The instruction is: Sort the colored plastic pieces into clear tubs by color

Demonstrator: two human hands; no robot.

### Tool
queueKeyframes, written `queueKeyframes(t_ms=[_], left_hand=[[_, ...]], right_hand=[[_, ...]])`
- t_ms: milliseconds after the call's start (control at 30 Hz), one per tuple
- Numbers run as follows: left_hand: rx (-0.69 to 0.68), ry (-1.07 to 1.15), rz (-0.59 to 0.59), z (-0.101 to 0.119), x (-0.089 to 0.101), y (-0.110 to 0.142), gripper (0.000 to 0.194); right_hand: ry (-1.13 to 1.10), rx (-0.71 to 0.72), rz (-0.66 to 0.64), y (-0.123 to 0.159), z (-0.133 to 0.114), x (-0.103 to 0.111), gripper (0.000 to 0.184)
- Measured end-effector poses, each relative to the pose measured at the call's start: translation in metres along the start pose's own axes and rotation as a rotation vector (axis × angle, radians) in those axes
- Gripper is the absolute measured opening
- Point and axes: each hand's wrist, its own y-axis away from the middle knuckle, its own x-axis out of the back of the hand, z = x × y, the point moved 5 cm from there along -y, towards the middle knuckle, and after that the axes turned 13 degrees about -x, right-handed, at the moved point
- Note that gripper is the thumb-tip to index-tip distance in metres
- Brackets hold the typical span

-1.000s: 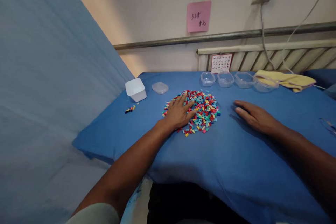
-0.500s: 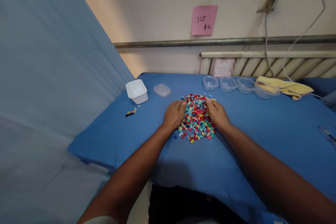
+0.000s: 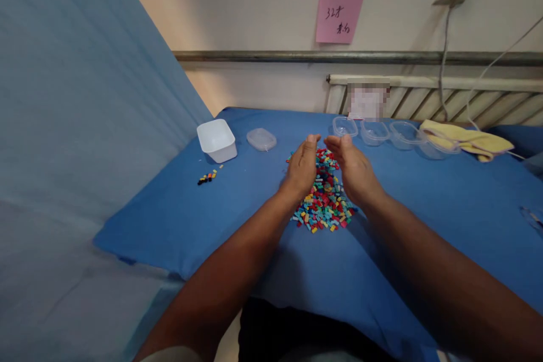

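Note:
A heap of small colourful toy bricks (image 3: 324, 203) lies on the blue-covered table (image 3: 212, 220), mostly red, light blue, yellow and green. My left hand (image 3: 303, 167) is at the heap's left side, fingers stretched out and palm turned inward. Opposite it, my right hand (image 3: 358, 172) stands on the right side, also with straight fingers and palm inward. Bricks show in the gap between the two palms. Neither hand grips anything; whether the palms touch the bricks is hidden.
At the left stand a white tub (image 3: 217, 141) and a clear lid (image 3: 261, 139), with several black and yellow bricks (image 3: 207, 177) in front. Clear plastic containers (image 3: 374, 133) line the back right beside a yellow cloth (image 3: 466, 138). A blue curtain (image 3: 85, 96) hangs along the left.
Both hands have lifted and come closer together over the heap's far part, fingers now pointing forward. The heap looks narrower between them. The view has shifted slightly.

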Motion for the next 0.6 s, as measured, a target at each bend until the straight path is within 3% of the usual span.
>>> queueKeyframes(t_ms=[167,267,367,433,600], left_hand=[[0.165,0.024,-0.130,-0.030,0.027,-0.003,0.086],[0.084,-0.072,-0.168,-0.048,0.038,-0.011,0.085],[-0.028,-0.366,-0.209,-0.066,0.044,-0.028,0.077],[-0.026,-0.555,-0.283,-0.080,0.041,-0.041,0.072],[-0.054,-0.525,-0.440,-0.092,0.013,-0.054,0.076]], right_hand=[[0.355,-0.010,0.148,-0.045,0.030,0.058,0.102],[0.479,-0.053,0.086,-0.072,0.054,0.068,0.106],[0.478,-0.068,0.038,-0.088,0.065,0.059,0.101],[0.458,-0.069,0.002,-0.094,0.065,0.044,0.095],[0.311,-0.052,-0.047,-0.093,0.057,0.004,0.086]])
